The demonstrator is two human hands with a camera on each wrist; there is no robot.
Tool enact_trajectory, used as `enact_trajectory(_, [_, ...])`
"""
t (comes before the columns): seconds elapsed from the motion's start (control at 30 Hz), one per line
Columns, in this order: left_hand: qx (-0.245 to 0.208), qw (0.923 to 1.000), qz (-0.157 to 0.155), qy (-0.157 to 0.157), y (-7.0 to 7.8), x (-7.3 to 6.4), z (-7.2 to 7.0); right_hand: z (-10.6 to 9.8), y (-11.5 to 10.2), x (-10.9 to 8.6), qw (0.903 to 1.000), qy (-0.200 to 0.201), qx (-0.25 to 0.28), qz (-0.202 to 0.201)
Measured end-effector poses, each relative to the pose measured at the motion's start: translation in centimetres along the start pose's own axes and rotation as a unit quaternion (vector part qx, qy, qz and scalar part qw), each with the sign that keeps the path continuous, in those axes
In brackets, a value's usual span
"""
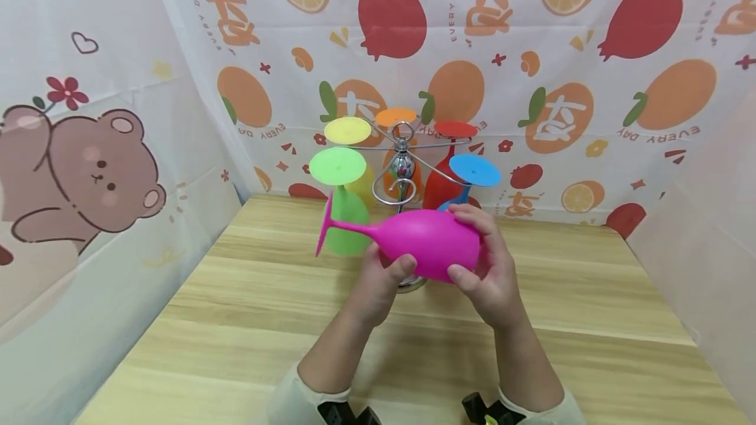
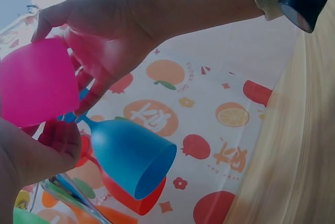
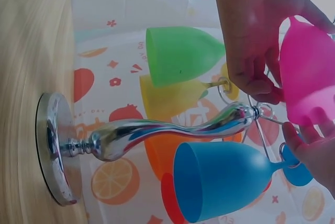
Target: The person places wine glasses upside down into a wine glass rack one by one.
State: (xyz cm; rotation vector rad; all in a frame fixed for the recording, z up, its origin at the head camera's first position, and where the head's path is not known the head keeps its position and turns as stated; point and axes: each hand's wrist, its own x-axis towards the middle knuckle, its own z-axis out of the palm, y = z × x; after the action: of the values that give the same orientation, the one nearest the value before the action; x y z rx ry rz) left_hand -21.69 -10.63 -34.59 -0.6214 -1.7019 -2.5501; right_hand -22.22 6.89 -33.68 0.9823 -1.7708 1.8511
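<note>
A pink goblet [image 1: 428, 241] lies sideways in the air in front of a chrome rack, its foot pointing left and its rim right. My left hand [image 1: 379, 288] holds the bowl from below near the stem, thumb on the near side. Around the rim end, my right hand [image 1: 495, 275] grips with the thumb in front and fingers over the top. In the right wrist view, the pink bowl [image 3: 311, 72] sits between both hands. Behind it, the chrome rack [image 1: 403, 166] carries green [image 1: 338, 166], yellow [image 1: 347, 130], orange [image 1: 397, 117], red [image 1: 455, 129] and blue [image 1: 475, 170] goblets, upside down.
The rack's round base [image 3: 55, 148] stands on a wood-grain table [image 1: 254, 320]. A fruit-print cloth [image 1: 472, 51] hangs behind, and a bear-print cloth [image 1: 100, 169] covers the left side. Another pale cloth [image 1: 703, 248] borders the right.
</note>
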Motion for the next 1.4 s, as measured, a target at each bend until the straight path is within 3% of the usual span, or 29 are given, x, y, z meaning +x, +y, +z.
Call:
enact_trajectory(0.3, [0.036, 0.9992, 0.002, 0.017, 0.6, 0.2, -0.1, -0.2, 0.0, -0.2, 0.9960, -0.062, -0.041, 0.049])
enact_trajectory(0.63, [0.090, 0.9957, -0.009, 0.017, 0.8, 0.5, -0.4, 0.1, 0.1, -0.1, 0.9805, -0.121, -0.123, 0.094])
enact_trajectory(0.97, [0.149, 0.9875, -0.026, 0.043, 0.7, 0.5, -0.7, 0.3, 0.5, -0.1, 0.9762, -0.102, -0.128, 0.142])
enact_trajectory(1.2, [0.172, 0.9818, -0.070, 0.041, 1.0, 0.5, -0.7, 0.3, 0.7, 0.0, 0.9706, -0.070, -0.134, 0.187])
enact_trajectory(1.4, [0.207, 0.9739, -0.083, 0.041, 1.2, 0.7, -1.0, 0.4, 0.8, 0.2, 0.9658, -0.049, -0.140, 0.213])
